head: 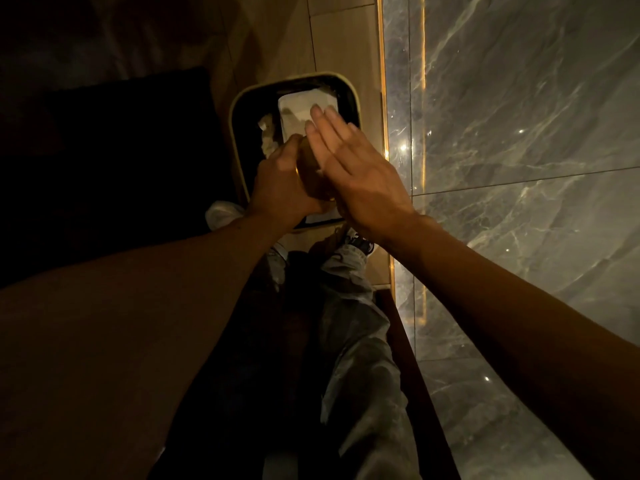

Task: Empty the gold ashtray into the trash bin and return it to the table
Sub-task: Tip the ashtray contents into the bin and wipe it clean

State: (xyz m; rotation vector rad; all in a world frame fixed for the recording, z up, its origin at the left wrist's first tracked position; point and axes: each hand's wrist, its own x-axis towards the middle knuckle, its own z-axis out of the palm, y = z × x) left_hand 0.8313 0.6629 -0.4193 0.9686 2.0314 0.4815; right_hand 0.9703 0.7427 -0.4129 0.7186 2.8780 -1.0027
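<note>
Over the trash bin, left hand fingers wrapped around the gold ashtray; right hand flat against it, fingers loosely spread.

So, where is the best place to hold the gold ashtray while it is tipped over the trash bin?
By its rim, from the left, as the left hand does now. The gold ashtray stands on edge over the trash bin, so its round rim is what faces that side. That leaves the right hand flat against the other face.
</note>
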